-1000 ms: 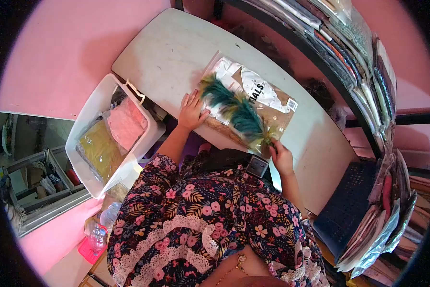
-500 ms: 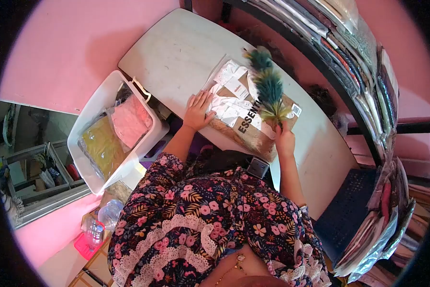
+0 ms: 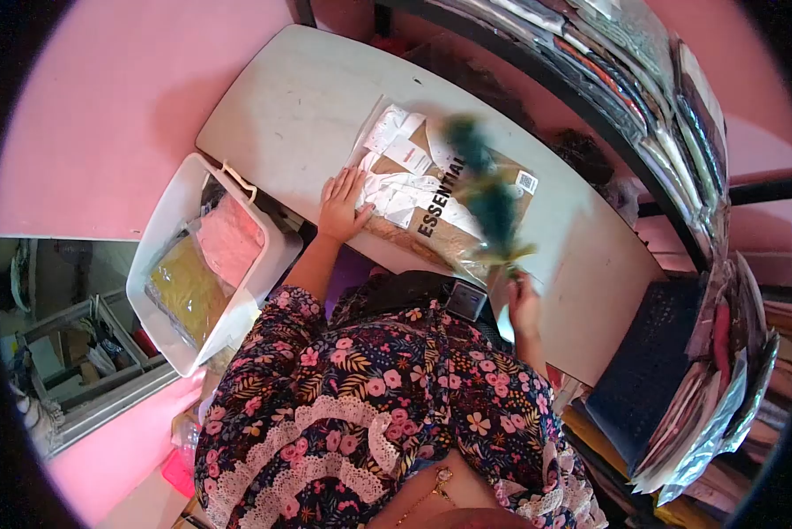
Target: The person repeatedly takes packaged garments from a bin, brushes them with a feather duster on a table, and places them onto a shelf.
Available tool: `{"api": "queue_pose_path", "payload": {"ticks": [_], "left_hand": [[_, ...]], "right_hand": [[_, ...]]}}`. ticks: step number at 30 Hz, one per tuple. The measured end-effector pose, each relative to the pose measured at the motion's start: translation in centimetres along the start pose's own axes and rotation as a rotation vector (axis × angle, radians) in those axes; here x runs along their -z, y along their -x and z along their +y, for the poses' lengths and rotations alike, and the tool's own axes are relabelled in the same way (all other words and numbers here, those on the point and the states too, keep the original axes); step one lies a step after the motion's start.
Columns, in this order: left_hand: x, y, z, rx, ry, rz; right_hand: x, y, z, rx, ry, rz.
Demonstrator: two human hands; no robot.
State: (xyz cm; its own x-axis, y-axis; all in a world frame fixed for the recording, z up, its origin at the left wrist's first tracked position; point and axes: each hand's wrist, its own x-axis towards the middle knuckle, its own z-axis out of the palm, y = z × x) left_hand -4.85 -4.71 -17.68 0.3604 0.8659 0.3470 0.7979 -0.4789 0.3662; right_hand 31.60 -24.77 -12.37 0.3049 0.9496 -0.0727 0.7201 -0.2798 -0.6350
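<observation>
A clear plastic package (image 3: 405,189) with white and brown contents and the word "ESSENTIAL" lies on the pale table (image 3: 299,97). My left hand (image 3: 344,208) rests flat with fingers spread on the package's left edge. My right hand (image 3: 524,304) is closed round the handle end of a green feather duster (image 3: 494,207), near the table's front edge. The duster is blurred by motion and lies over the right part of the package, so whether it touches the plastic cannot be told.
A white plastic bin (image 3: 162,322) with pink and yellow-green bagged items stands left of the table. Racks of plastic-wrapped garments (image 3: 607,79) curve along the back and right. A dark blue perforated basket (image 3: 647,379) is at the right, by more wrapped garments.
My right hand has drawn nearer to my body with the duster, which has swept lower over the package. My left hand stays on the package's left edge. The whole view has shifted slightly.
</observation>
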Motion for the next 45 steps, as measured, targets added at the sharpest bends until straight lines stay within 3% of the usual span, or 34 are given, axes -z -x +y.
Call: {"api": "queue_pose_path", "payload": {"ticks": [1,3,7,9,11,13,15,16,18,19,22,28,29,31,32,34,36,38,42,44,45], "left_hand": [[0.1,0.0,0.1,0.021,0.009,-0.008],[0.3,-0.1,0.1,0.034,0.013,-0.017],[-0.3,-0.7,-1.4,0.012,0.051,0.006],[-0.5,-2.1,-2.1,0.018,0.101,0.038],[-0.2,-4.3,-2.1,0.133,0.148,0.154],[-0.7,-7.3,-2.5,0.111,0.118,0.257],[-0.1,-9.6,-2.1,0.523,0.379,-0.044],[-0.3,-10.4,-2.9,0.515,0.377,-0.038],[0.1,-11.5,-3.9,0.625,0.764,-0.317],[0.3,-12.1,-3.7,0.62,0.765,-0.311],[2.3,-14.8,0.4,0.516,0.8,-0.213],[12.1,-20.3,17.2,-0.05,0.74,-0.059],[14.5,-20.4,18.5,-0.056,0.743,-0.057],[18.2,-20.2,20.2,-0.459,0.566,0.14],[18.7,-20.2,19.7,-0.459,0.566,0.138],[20.4,-20.1,17.2,-0.663,0.637,0.308],[20.0,-18.2,12.4,-0.595,0.701,0.232],[18.3,-15.0,5.6,-0.305,0.437,0.102],[8.9,-3.3,-10.0,0.053,0.123,-0.167],[6.4,-0.3,-11.4,0.387,0.266,-0.24],[5.4,-0.1,-11.3,0.381,0.261,-0.243]], "right_hand": [[-0.4,0.6,-0.5,0.159,0.098,-0.079],[-0.9,1.3,0.0,0.192,0.213,-0.126],[1.1,0.1,4.3,-0.069,0.113,0.231],[3.6,-0.7,5.0,-0.495,0.301,0.232],[4.7,-1.1,7.2,-0.369,0.146,0.462],[4.6,-1.5,8.5,-0.385,0.089,0.486],[4.6,-1.9,8.8,-0.392,0.033,0.51],[4.5,-1.6,8.3,-0.374,0.05,0.514],[4.3,-1.4,7.7,-0.35,0.065,0.523],[4.3,-1.3,7.4,-0.342,0.057,0.53],[4.5,-1.5,7.7,-0.361,0.06,0.533],[4.2,-1.4,7.7,-0.34,0.019,0.577],[4.0,-1.4,7.9,-0.323,0.013,0.58],[4.2,-1.0,7.9,-0.334,0.001,0.574],[4.4,-0.8,7.8,-0.343,-0.011,0.567],[5.2,-0.3,7.6,-0.34,-0.018,0.569],[5.6,-0.2,7.3,-0.337,-0.025,0.572],[5.1,-0.6,7.1,-0.276,-0.061,0.582],[3.4,-1.6,7.1,-0.296,-0.025,0.545],[4.2,-0.8,6.8,-0.387,-0.181,0.474],[3.5,-0.5,7.7,-0.392,-0.187,0.476]]}}
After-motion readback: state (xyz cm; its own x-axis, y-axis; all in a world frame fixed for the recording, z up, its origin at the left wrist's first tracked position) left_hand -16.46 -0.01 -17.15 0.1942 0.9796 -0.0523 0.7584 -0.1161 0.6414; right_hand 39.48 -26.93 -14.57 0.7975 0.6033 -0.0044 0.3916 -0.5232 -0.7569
